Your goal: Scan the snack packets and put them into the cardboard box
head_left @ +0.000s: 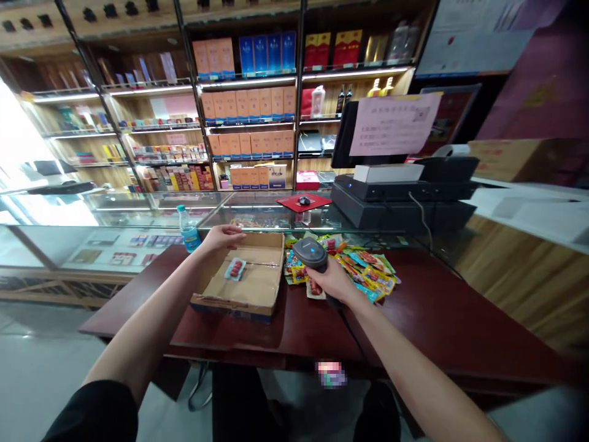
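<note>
My right hand (335,281) is wrapped around the handle of a dark grey barcode scanner (311,250). The scanner's head hangs over the left part of a pile of colourful snack packets (373,276) and hides some of them. My left hand (223,237) is above the back left of a shallow cardboard box (251,291), its fingers loosely stretched and nothing visible in them. Inside the box lies one small clear packet with reddish food (235,269), below and apart from that hand.
A water bottle (188,229) stands left of the box on the dark red table (427,313). Behind are a glass counter (216,212), a mouse (304,201) on a red pad and a till with a screen (345,135). Shelves of boxed goods line the wall.
</note>
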`<state>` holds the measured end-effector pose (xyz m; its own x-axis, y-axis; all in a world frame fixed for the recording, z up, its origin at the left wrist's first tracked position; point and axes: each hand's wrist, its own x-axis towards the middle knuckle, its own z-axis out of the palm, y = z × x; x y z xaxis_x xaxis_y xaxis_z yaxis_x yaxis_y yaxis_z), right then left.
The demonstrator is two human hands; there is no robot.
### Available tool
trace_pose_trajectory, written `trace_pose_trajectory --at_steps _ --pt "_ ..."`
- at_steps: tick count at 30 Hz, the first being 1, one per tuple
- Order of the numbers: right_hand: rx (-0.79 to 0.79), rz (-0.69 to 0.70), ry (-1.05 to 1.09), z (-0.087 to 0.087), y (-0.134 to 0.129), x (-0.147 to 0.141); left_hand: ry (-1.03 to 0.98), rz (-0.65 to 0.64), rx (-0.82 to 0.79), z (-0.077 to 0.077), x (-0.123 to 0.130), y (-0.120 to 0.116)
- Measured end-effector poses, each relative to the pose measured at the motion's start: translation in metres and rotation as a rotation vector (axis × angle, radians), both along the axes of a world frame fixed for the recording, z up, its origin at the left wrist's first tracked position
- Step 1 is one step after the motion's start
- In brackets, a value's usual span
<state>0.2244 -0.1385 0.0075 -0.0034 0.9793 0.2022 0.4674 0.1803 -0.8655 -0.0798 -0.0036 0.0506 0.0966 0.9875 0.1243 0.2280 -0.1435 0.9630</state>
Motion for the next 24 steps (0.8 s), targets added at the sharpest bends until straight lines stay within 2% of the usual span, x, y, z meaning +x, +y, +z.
trace_pose_trajectory --at_steps 3,5,7,10,12,13,15,17,18,21,23,24 --pt "0.005 -0.040 0.003 0.007 -0.007 0.006 0.041 -0.088 -0.005 0.002 0.024 -0.004" --pt "0.045 -0.080 -0.009 0.008 -0.013 0.016 0.044 -0.179 -0.006 0.000 0.052 -0.013" --pt "0.115 -0.137 -0.055 0.006 -0.018 0.027 0.010 -0.277 -0.030 -0.008 0.089 -0.031" --pt "0.199 -0.235 -0.154 -0.006 -0.030 0.037 -0.140 -0.445 -0.211 -0.033 0.151 -0.078" --pt "0.224 -0.240 -0.226 -0.016 -0.040 0.038 -0.262 -0.579 -0.347 -0.054 0.189 -0.113" --pt "0.225 -0.207 -0.269 -0.020 -0.047 0.038 -0.320 -0.596 -0.349 -0.065 0.204 -0.128" --pt "0.225 -0.129 -0.389 -0.017 -0.065 0.039 -0.482 -0.475 -0.337 -0.082 0.226 -0.149" --pt "0.222 -0.139 -0.538 0.002 -0.087 0.042 -0.585 -0.335 -0.378 -0.091 0.235 -0.158" --pt "0.264 -0.213 -0.600 0.019 -0.099 0.044 -0.609 -0.286 -0.418 -0.093 0.235 -0.159" --pt "0.582 -0.406 -0.740 0.086 -0.132 0.049 -0.640 -0.232 -0.506 -0.092 0.229 -0.158" --pt "0.782 -0.430 -0.783 0.127 -0.148 0.052 -0.666 -0.243 -0.495 -0.087 0.223 -0.158" --pt "0.838 -0.430 -0.794 0.142 -0.152 0.054 -0.674 -0.249 -0.478 -0.085 0.220 -0.158"
